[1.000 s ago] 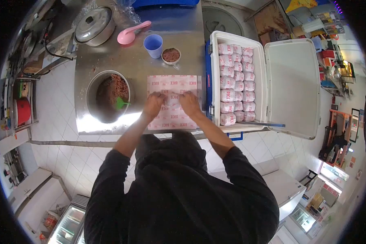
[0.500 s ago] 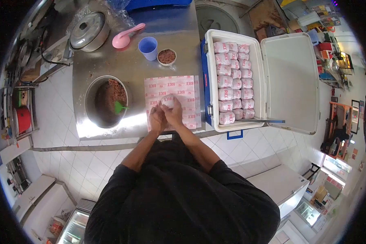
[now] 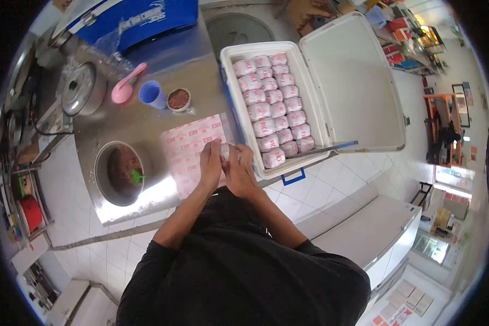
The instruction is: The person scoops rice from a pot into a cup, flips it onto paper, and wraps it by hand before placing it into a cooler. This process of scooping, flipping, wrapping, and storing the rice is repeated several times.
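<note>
Both my left hand (image 3: 211, 163) and my right hand (image 3: 240, 169) are closed around a small white paper-wrapped rice parcel (image 3: 225, 152) with red print. It is held just above the right edge of a stack of printed wrapping paper (image 3: 189, 145). The fingers cover most of the parcel. Right of my hands stands an open cool box (image 3: 259, 169) holding rows of similar wrapped parcels (image 3: 277, 110). To the left is a deep metal pot (image 3: 99, 182) with reddish-brown food and a green scoop (image 3: 138, 176) inside.
Behind the paper are a blue cup (image 3: 152, 94), a small bowl of brown food (image 3: 178, 100), a pink ladle (image 3: 126, 88) and a lidded pot (image 3: 84, 89). A blue cool box (image 3: 152, 24) stands at the back. The open lid (image 3: 353, 81) spreads to the right.
My hands have lifted the parcel off the middle of the paper and moved it right, toward the open cool box. The view has turned, so the table now appears tilted.
</note>
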### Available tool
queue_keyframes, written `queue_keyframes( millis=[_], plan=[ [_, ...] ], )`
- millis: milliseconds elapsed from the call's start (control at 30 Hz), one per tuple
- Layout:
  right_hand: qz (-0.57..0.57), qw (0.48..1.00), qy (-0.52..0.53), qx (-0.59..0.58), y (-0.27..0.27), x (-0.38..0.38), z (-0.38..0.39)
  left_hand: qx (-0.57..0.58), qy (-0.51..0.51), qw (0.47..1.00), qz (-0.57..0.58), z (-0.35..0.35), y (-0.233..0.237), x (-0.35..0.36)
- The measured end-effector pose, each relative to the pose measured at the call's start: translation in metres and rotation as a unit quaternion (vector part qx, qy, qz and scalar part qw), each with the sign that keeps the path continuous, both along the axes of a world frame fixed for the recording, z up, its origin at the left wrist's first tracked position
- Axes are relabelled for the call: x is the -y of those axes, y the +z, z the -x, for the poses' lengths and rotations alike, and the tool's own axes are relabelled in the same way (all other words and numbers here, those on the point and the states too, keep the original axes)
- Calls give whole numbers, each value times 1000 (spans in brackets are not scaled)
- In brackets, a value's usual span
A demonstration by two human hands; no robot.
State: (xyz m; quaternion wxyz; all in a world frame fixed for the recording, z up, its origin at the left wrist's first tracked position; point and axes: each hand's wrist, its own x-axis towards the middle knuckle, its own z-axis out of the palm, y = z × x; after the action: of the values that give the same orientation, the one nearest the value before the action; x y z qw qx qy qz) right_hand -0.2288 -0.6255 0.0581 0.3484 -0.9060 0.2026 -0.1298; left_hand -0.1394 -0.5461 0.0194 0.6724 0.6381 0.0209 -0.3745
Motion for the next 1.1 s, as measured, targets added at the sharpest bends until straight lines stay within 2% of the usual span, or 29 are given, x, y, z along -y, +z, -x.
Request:
queue_keyframes(
  millis=[67,100,167,233,267,300,333,400,467,500,567,600,633,700,800,833,933,1033,1100],
  plan=[
    [18,999,-26,35,19,16,13,-14,-7,1000,18,8,15,23],
    [2,995,-28,99,7,28,16,-39,-5,998,54,11,22,36],
    [-80,992,-32,91,15,60,19,-83,7,989,120,13,34,58],
    [-176,976,-67,107,16,86,21,-63,-30,991,115,9,44,82],
    [-190,972,-78,111,16,95,20,-50,-48,991,113,4,50,93],
    [-204,968,-90,114,17,104,18,-95,-74,986,113,-2,62,100],
    [-220,963,-105,115,18,112,20,-88,-60,988,114,-3,62,107],
    [-160,978,-88,97,9,136,32,-82,-40,990,111,3,55,119],
    [-94,989,-71,90,2,167,49,18,-55,998,37,3,23,114],
    [-58,995,-73,23,7,184,59,75,-60,995,17,2,-5,105],
    [-56,995,1,-86,-4,229,77,58,-77,995,-6,-2,-8,85],
    [-55,987,42,-142,-12,248,81,-18,-85,996,-12,0,9,71],
    [-71,976,99,-183,-24,261,82,-33,-88,995,-29,4,9,63],
    [-102,937,215,-255,-45,281,75,-56,-88,993,-61,7,6,49],
    [-177,865,273,-383,-53,290,54,-87,-74,992,-44,6,-2,20],
    [-126,841,350,-393,-60,290,52,-86,-59,994,-30,5,-8,8],
    [-187,852,323,-369,-76,292,57,-73,-37,996,-22,0,-14,-28],
    [-17,908,333,-252,-78,284,59,-79,-2,996,-50,-2,-10,-57],
    [119,874,291,-372,-43,267,45,-80,25,995,-62,-3,-8,-77]
  ],
)
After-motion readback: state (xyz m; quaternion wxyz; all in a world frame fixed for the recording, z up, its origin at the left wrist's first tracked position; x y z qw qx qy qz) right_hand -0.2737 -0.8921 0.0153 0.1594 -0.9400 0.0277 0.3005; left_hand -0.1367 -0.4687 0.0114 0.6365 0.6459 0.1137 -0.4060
